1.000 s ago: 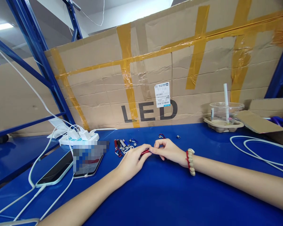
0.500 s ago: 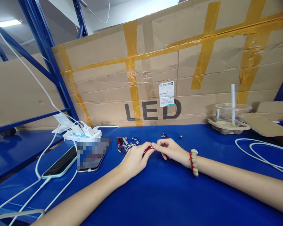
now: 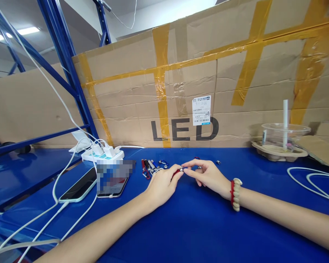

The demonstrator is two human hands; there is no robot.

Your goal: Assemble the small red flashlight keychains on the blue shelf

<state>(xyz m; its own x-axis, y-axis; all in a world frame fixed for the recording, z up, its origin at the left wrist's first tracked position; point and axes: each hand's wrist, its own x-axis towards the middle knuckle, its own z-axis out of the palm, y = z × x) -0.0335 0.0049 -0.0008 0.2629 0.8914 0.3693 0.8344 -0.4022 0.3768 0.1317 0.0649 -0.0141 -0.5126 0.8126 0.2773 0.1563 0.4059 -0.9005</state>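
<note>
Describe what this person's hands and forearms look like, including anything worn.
The left hand and right hand are ungloved, and both forearms are sleeveless. The right wrist wears a pale beige beaded bracelet beside a red cord.

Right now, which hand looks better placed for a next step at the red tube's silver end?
Probably the right hand: its fingers are at the silver end, while the left hand is occupied holding the red tube.

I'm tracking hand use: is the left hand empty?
No, the left hand holds a small red piece, its silver end near the right hand.
</note>
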